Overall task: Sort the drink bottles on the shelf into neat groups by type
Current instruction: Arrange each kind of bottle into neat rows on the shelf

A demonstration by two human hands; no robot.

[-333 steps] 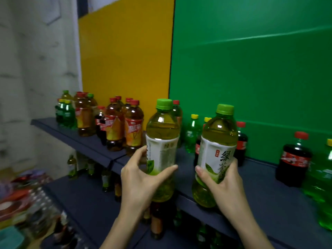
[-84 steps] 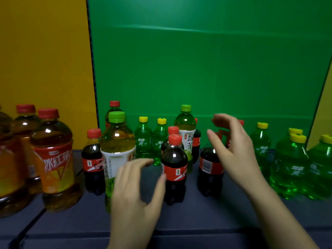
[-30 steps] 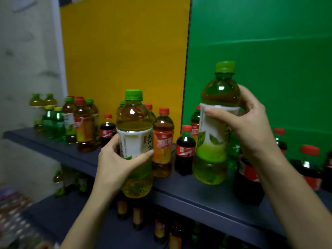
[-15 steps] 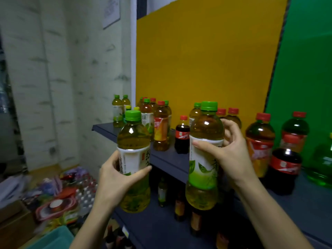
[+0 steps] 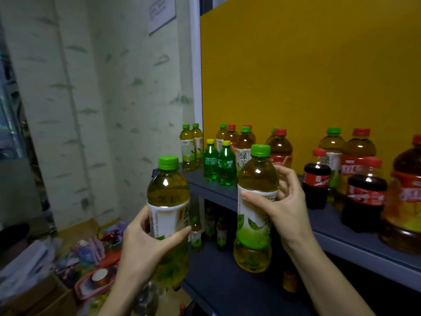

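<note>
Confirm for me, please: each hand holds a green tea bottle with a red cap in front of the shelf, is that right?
Not quite: the caps are green, not red. The head view shows the left hand and the right hand each holding a green tea bottle, left and right, in front of the shelf.

The two green tea bottles [image 5: 168, 215] [image 5: 257, 208] are clear, glossy plastic with bright glints on their shoulders, ridged green plastic caps [image 5: 168, 162] and smooth printed labels (white film, by the look). The cola bottles [image 5: 317, 179] share that shiny plastic, with slick red labels. The shelf [image 5: 355, 242] is matt, dark blue-grey and smooth. Behind it the yellow panel [image 5: 307, 71] looks flat and matt. The wall [image 5: 114, 92] seems papered, pale and lightly textured. A cardboard box [image 5: 34, 299] sits dull brown below.
</note>
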